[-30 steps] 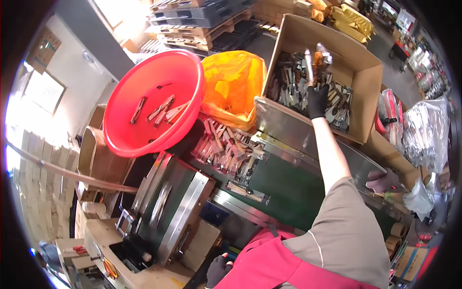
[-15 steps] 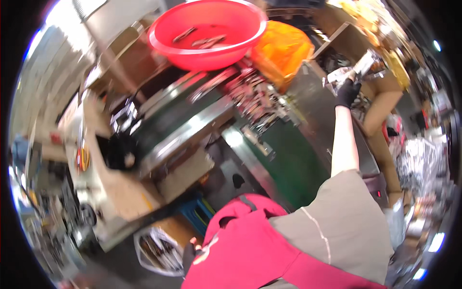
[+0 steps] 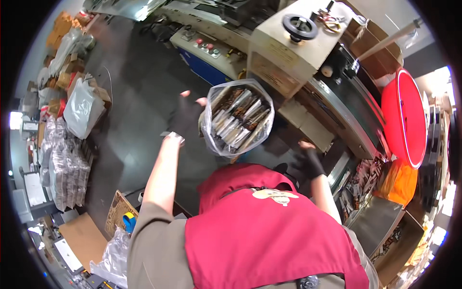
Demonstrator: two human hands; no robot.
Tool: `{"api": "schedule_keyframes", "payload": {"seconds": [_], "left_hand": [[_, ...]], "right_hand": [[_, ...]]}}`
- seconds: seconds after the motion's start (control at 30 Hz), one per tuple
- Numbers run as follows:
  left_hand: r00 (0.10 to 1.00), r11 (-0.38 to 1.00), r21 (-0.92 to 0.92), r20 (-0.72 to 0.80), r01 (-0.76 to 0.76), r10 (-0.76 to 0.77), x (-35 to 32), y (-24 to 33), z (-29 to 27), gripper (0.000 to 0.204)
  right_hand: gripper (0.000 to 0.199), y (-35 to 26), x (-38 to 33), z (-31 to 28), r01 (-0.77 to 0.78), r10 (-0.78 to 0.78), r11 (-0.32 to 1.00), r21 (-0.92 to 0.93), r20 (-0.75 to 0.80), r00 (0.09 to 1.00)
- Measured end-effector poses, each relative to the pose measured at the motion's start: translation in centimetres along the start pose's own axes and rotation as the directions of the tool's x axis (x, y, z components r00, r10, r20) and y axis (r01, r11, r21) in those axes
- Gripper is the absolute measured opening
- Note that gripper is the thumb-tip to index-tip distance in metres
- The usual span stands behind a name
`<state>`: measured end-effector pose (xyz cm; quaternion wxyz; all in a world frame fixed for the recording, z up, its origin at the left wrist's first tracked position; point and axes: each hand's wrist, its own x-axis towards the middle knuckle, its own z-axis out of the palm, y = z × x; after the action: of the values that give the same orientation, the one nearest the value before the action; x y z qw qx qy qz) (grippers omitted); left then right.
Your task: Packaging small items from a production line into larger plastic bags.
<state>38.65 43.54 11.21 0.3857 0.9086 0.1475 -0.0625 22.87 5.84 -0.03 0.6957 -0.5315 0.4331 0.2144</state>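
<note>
A box lined with a clear plastic bag [image 3: 208, 126] stands ahead of me, filled with several flat, slim pieces in silver and brown. My left hand [image 3: 186, 115], in a black fingerless glove, hovers at the box's left side with thumb and fingers apart and nothing in them. It is slightly blurred, and I cannot tell whether it touches the bag. To the right of the box, my right hand [image 3: 309, 161] is held out in a matching glove, also blurred. Its fingers look loosely spread, and no object shows in it.
A green-belted conveyor [image 3: 344, 113] runs along the right, with a pile of small pieces [image 3: 358, 185] near its end. Beyond are a red basin [image 3: 404, 118] and an orange bag [image 3: 399, 183]. A machine with a black handwheel [image 3: 299, 27] stands ahead. Plastic-wrapped stacks [image 3: 65, 164] line the left.
My view has swung left, from the conveyor to the bag-lined box. My right hand has left the cardboard box and the shiny packages there. My left arm now reaches forward.
</note>
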Motion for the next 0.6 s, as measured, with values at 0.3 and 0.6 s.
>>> {"api": "schedule_keyframes", "payload": {"seconds": [0.3,0.6], "left_hand": [[0.964,0.917,-0.324,-0.203,-0.234,0.174,8.2,-2.3,10.7,0.028],[0.998,0.985,0.161,0.045,-0.057,0.050,-4.9,-11.5,4.9,0.027]], "right_hand": [[0.023,1.0,2.0,11.9,0.101,-0.087,0.989,-0.104,0.138,0.987],[0.025,-0.9,-1.3,20.4,0.627,-0.270,0.579,-0.521,0.603,0.750]]}}
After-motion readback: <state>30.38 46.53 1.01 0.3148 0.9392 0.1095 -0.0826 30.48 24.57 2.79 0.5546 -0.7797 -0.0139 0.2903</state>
